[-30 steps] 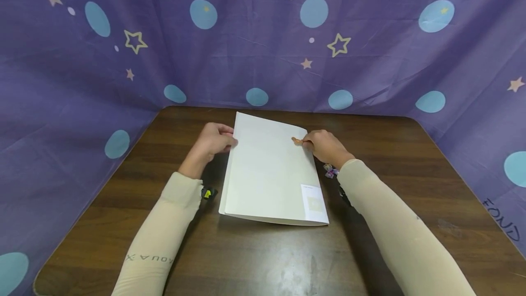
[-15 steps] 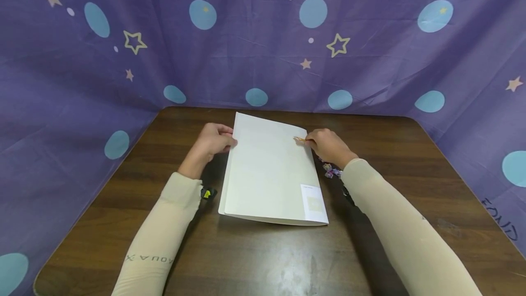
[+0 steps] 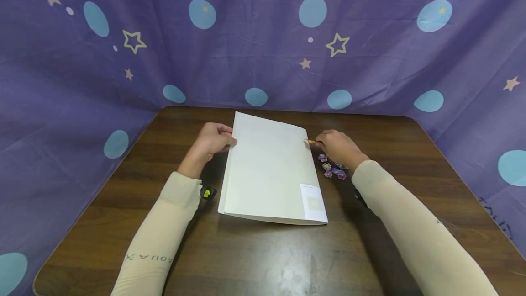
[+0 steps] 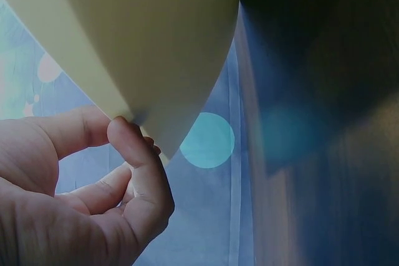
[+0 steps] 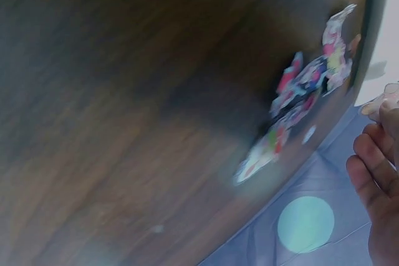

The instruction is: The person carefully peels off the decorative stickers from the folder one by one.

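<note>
A large white folder, slightly bowed and with a label at its near right corner, stands tilted at the middle of the table. My left hand pinches its left edge between thumb and fingers, as the left wrist view also shows on the folder. At the folder's right edge, my right hand pinches a small flat tan-orange piece, whose tip overlaps that edge. The right wrist view shows this pale piece at the fingertips. Its exact kind I cannot tell.
Several small colourful, crinkled pieces lie on the wooden table, right of the folder and below my right hand. Behind the table hangs a purple curtain with stars and blue dots.
My right hand has drawn to the right with the small piece, from over the folder's face to its right edge. More of the colourful pieces now shows. The left hand has stayed put.
</note>
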Demonstrator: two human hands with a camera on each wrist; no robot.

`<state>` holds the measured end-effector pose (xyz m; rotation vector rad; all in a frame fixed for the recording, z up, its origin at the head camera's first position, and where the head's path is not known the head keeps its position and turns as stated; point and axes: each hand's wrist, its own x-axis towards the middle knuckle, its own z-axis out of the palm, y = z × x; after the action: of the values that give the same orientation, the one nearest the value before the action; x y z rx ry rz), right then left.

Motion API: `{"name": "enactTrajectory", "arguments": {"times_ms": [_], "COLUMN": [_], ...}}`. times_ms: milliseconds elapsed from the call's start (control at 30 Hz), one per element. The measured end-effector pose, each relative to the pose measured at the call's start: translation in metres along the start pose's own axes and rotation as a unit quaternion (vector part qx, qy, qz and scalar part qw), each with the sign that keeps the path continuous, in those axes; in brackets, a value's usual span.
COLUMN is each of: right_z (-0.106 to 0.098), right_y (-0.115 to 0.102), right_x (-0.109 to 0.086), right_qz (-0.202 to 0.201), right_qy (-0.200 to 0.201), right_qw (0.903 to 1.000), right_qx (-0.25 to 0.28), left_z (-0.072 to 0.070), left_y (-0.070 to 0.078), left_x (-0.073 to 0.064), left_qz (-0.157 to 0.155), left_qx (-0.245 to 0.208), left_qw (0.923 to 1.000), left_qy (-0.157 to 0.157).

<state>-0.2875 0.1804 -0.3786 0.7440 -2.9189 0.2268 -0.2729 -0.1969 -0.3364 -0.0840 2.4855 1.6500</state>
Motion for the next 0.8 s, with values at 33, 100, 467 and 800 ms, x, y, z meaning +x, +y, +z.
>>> {"name": "enactTrajectory", "arguments": {"times_ms": [33, 100, 467, 800], "right_z": [0.0, -0.001, -0.002, -0.004], "right_y": [0.002, 0.005, 0.02, 0.029], "right_x": [-0.002, -0.005, -0.016, -0.021], "right_qz": [0.001, 0.005, 0.015, 0.03], "right_qy": [0.0, -0.003, 0.0, -0.011], "right_qw": [1.0, 0.9999, 0.9996, 0.9994], "right_qx": [-0.006, -0.012, -0.025, -0.016], "left_z": [0.0, 0.0, -0.001, -0.001], "left_y": [0.0, 0.0, -0.001, 0.0], "left_x": [0.0, 0.0, 0.001, 0.001], "left_qz": [0.0, -0.001, 0.001, 0.001], "left_qx": [-0.001, -0.001, -0.002, -0.005], "left_qw": [1.0, 1.0, 1.0, 1.0], "left_qy": [0.0, 0.0, -0.002, -0.003]}}
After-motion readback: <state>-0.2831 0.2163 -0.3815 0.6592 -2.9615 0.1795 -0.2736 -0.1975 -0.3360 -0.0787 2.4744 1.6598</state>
